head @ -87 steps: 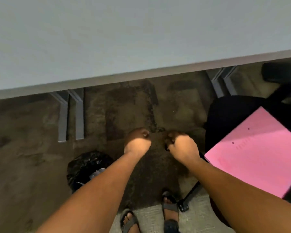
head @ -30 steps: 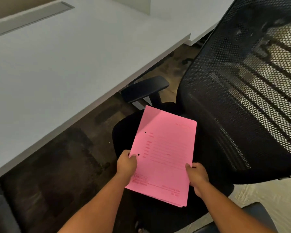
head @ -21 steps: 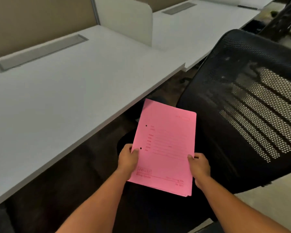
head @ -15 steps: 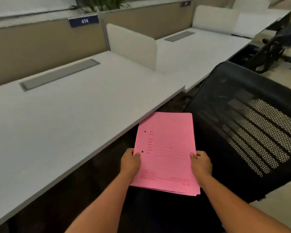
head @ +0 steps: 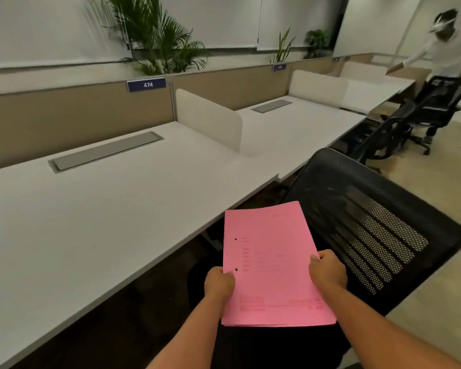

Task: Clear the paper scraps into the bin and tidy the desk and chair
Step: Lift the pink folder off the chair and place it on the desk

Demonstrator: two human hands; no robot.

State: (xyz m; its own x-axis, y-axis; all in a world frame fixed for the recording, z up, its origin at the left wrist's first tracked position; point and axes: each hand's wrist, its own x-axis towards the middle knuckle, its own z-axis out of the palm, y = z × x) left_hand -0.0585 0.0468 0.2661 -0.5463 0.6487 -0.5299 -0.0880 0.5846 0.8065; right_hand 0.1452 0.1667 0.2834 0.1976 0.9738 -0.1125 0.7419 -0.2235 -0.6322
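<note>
- tidying step: left hand (head: 220,284) and right hand (head: 328,271) pinch the pink folder (head: 270,265) by its sides, above the chair (head: 370,222)
- next, likely: lay it flat on the desk (head: 104,214), left of the chair

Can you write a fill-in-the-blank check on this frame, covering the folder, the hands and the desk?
1. Both the left hand and the right hand grip a folder coloured ____.
2. The blue sign on the partition reads ____.
3. The folder is held above the seat of the black mesh ____.
4. The grey cable cover is set into the white ____.

Missing words: pink; 474; chair; desk
</note>
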